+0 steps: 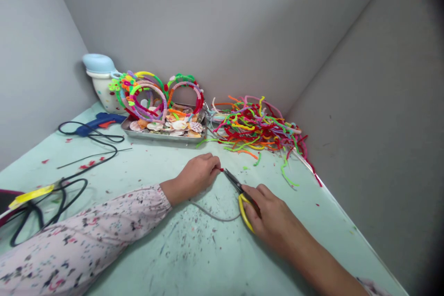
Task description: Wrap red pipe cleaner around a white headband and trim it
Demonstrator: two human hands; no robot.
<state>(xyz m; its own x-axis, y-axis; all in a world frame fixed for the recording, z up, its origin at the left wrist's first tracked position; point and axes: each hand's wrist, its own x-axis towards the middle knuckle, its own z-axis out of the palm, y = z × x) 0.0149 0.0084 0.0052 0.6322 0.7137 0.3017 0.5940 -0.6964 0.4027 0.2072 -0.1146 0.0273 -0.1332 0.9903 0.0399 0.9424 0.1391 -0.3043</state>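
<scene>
Over the middle of the table, my left hand [199,173] is closed in a pinch on a red pipe cleaner [221,169]; only its short red end sticks out past the fingertips. My right hand [268,215] grips a pair of scissors [239,187] with yellow handles and dark blades. The blade tips are right beside the red end; I cannot tell whether they touch it. A thin grey headband hoop [215,218] curves along the table between the two hands, its left end hidden behind my left wrist.
Behind stands a metal tray [166,138] of seashells [179,125] with colourful headbands [149,97]. Tangled pipe cleaners [256,125] lie right of it. At left are a blue glue gun [93,125], black cables [74,175] and a white cup [106,92] with a blue lid. Walls enclose the table [194,259].
</scene>
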